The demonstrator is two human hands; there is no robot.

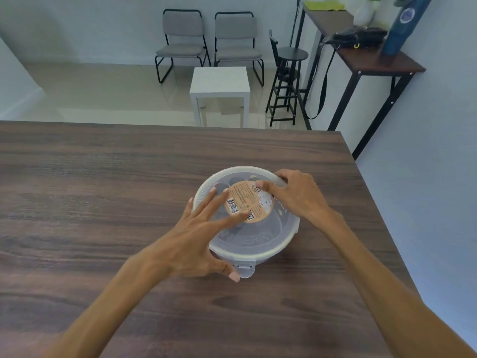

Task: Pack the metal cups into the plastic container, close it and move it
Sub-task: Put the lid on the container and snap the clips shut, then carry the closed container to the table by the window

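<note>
A round translucent plastic container (260, 250) stands on the dark wooden table (103, 202), right of centre. Its lid (265, 236) lies on top and carries a round tan label (249, 202). Dark rounded shapes, the metal cups (236, 180), show faintly through the lid. My left hand (198, 239) lies spread over the lid's left side, fingers on the label, thumb beside the front clip tab (245, 271). My right hand (296, 195) presses on the lid's far right rim, fingers bent over the edge.
The table's right edge runs close to the container, with a pale wall beyond. Past the far edge stand a small white side table (219, 86), two grey chairs (209, 45), a black stool (289, 73) and a tall desk (369, 55) holding bags.
</note>
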